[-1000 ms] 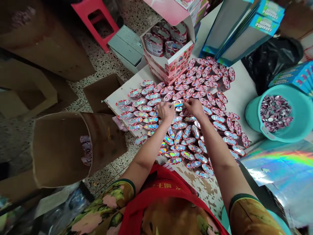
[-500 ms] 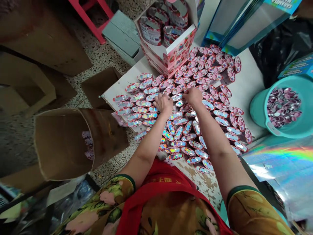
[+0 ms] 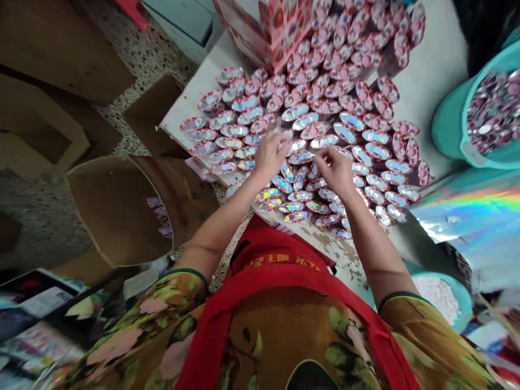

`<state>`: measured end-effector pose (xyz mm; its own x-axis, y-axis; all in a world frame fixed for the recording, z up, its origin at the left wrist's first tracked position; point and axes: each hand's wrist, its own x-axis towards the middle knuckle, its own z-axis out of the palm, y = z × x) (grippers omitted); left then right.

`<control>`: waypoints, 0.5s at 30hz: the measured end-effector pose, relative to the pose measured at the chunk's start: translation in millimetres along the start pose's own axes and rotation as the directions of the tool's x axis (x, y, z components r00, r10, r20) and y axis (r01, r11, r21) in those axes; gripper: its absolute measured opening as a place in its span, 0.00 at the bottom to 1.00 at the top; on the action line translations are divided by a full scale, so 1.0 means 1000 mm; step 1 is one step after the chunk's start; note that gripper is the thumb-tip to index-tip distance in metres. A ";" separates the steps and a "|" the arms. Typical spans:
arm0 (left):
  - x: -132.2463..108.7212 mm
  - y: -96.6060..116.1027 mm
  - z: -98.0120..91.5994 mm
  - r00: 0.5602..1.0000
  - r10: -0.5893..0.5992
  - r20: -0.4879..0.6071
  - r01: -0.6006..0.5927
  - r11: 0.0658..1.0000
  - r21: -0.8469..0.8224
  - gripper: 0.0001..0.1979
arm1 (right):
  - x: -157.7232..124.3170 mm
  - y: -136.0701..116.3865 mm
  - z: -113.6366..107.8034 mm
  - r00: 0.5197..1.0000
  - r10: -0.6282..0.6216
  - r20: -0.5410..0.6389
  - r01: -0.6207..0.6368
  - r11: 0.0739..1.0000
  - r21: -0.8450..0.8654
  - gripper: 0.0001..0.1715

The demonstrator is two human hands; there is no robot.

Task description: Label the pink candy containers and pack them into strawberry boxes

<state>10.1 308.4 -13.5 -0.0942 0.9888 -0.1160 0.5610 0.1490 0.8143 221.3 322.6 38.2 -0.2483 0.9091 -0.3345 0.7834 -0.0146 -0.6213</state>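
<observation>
Rows of oval-topped pink and red pouches [image 3: 295,112] stand upright, packed close together. Some tops show a shiny holographic silver surface, others a round pink piece. My left hand [image 3: 268,154] is over the middle of the rows, fingers bent and apart, slightly blurred, with nothing visible in them. To its right, my right hand [image 3: 338,169] has thumb and forefinger pinched together at the edge of a silver-topped pouch [image 3: 301,157]. Whatever lies between those fingertips is too small or hidden to make out.
A strawberry-printed box [image 3: 280,32] stands at the table's [image 3: 442,49] back. On the right are a turquoise bucket [image 3: 450,127] of small pink-and-silver pieces and a holographic sheet [image 3: 483,216]. An open carton [image 3: 117,216] lies left, below the table edge; a basin [image 3: 463,309] of white bits sits lower right.
The view has tilted down, so the pouches appear higher. Both hands have shifted nearer to my body across the rows. More silver-topped pouches show beyond them.
</observation>
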 end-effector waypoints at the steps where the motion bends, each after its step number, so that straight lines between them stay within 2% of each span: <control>1: -0.032 0.001 -0.002 0.989 0.073 0.127 -0.067 0.996 -0.050 0.07 | -0.040 0.007 0.003 0.993 0.011 0.118 -0.021 0.997 0.080 0.25; 2: -0.065 0.003 -0.002 0.956 0.136 0.261 -0.111 0.988 -0.105 0.07 | -0.080 0.015 0.008 0.971 0.021 0.237 -0.058 0.987 0.150 0.25; 4: -0.127 0.005 0.005 0.818 0.250 0.518 -0.171 0.966 -0.196 0.08 | -0.149 0.032 0.025 0.913 0.091 0.399 -0.173 0.970 0.173 0.22; 6: -0.174 0.004 0.018 0.696 0.291 0.656 -0.235 0.956 -0.174 0.10 | -0.197 0.047 0.047 0.869 0.191 0.456 -0.263 0.960 0.099 0.17; 7: -0.188 0.003 0.026 0.654 0.292 0.698 -0.282 0.950 -0.133 0.11 | -0.212 0.052 0.058 0.859 0.230 0.458 -0.287 0.956 0.058 0.14; 9: -0.203 0.001 0.041 0.599 0.288 0.747 -0.396 0.917 -0.036 0.13 | -0.226 0.059 0.075 0.860 0.284 0.424 -0.305 0.952 -0.020 0.12; 11: -0.206 -0.002 0.051 0.555 0.317 0.769 -0.515 0.857 0.018 0.16 | -0.226 0.063 0.085 0.869 0.324 0.373 -0.313 0.945 -0.092 0.15; 15: -0.209 -0.014 0.052 0.518 0.434 0.737 -0.686 0.726 0.054 0.20 | -0.219 0.071 0.090 0.873 0.342 0.348 -0.339 0.938 -0.069 0.15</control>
<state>64.9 100.5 -30.8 0.8011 0.5851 -0.1261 0.5165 -0.5693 0.6397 279.8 85.1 3.9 -0.1471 0.6442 -0.7506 0.8587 -0.2934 -0.4201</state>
